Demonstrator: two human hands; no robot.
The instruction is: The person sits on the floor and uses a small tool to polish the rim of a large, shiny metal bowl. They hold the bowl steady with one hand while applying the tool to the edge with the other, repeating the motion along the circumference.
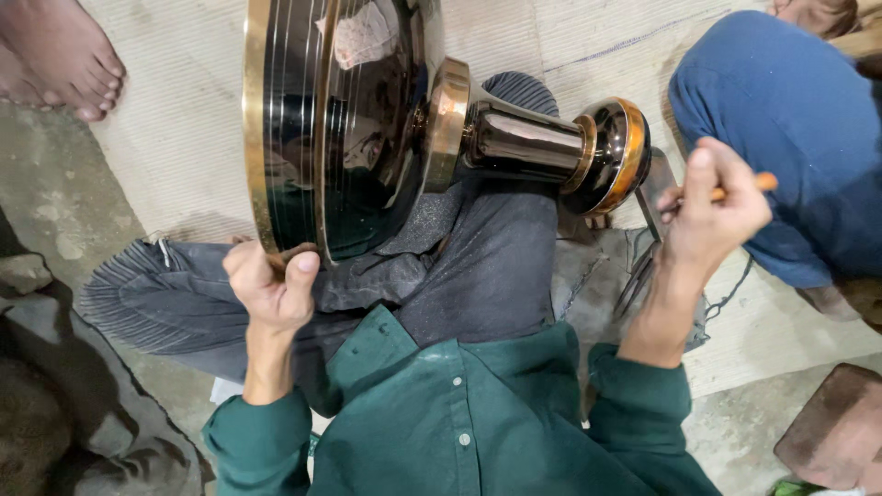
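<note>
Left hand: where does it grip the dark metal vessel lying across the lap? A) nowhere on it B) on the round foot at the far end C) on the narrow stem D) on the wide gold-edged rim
D: the left hand pinches the gold-edged rim of the dark metal vessel, while the right hand holds an orange-handled tool near the foot.

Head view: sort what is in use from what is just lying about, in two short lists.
In use:
- dark metal vessel with brass rims, lying sideways on the lap
- left hand, gripping its wide rim
- right hand, holding an orange-handled tool

Lying about:
- metal tongs on the mat
- woven mat
- brown block, lower right
- another person's bare foot
</note>
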